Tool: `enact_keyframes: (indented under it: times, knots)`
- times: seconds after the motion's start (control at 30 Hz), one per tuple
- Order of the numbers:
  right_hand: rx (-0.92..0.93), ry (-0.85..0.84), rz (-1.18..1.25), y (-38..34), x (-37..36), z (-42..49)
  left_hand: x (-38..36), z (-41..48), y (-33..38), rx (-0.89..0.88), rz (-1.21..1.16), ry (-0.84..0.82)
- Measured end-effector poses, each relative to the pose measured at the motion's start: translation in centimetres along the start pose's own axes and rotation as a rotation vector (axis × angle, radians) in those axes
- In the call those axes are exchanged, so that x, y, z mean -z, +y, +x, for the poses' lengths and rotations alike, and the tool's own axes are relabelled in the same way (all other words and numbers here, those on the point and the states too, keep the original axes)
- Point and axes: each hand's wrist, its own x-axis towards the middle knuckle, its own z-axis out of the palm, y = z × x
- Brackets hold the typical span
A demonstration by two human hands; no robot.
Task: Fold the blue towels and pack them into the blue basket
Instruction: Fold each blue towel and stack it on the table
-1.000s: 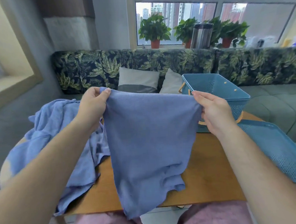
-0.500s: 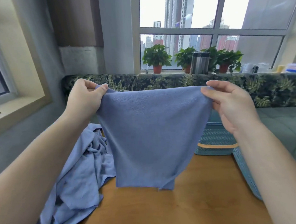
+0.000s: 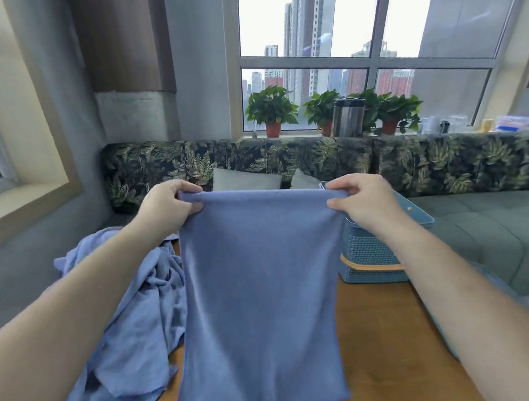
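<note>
A blue towel (image 3: 260, 297) hangs flat in front of me, its lower edge down at the wooden table (image 3: 389, 342). My left hand (image 3: 167, 212) pinches its top left corner. My right hand (image 3: 363, 201) pinches the top right corner. The blue basket (image 3: 370, 255) stands on the table behind my right forearm, partly hidden by it and by the towel. A heap of more blue towels (image 3: 130, 319) lies crumpled on the left of the table.
A blue perforated lid (image 3: 448, 337) lies by the table's right edge, mostly hidden under my right arm. A leaf-patterned sofa (image 3: 442, 163) with grey cushions (image 3: 243, 180) runs behind the table. Potted plants (image 3: 271, 109) and a metal canister (image 3: 348, 117) stand on the windowsill.
The towel has spread out into a flat rectangle that hangs longer, with its top edge pulled straight between my hands. Both hands have come lower in the view.
</note>
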Motion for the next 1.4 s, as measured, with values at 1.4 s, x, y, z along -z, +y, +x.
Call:
enact_keyframes:
  times: [1.4]
  knots:
    - [-0.366, -0.017, 0.028, 18.3, -8.2, -17.8, -12.4, -16.4, -17.0, 0.181, -0.075, -0.048]
